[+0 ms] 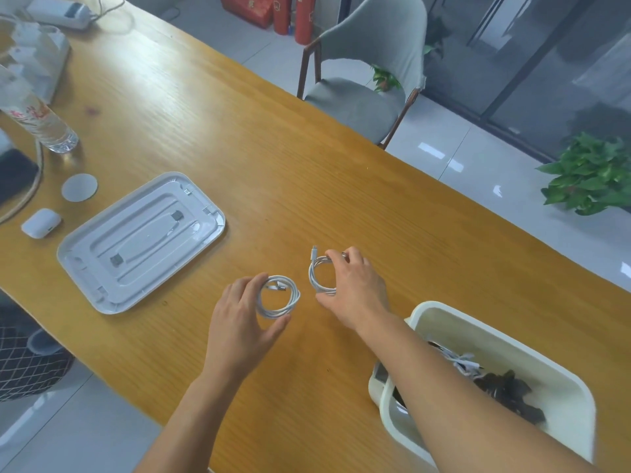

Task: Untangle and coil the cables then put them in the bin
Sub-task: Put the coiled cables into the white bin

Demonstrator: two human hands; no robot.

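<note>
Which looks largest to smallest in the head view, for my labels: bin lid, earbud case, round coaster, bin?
1. bin
2. bin lid
3. round coaster
4. earbud case
The bin sits nearer the camera, so first place is unsure; the last two look close.

bin (522, 346): near corner behind the right forearm (478, 397)
bin contents (505, 387): dark tangle, indistinct
bottle (37, 117): top cut off, far left of the grip

We see through one head-worn wide-angle view, looking forward and steeply down from close above the wooden surface (273, 138), tilted.
</note>
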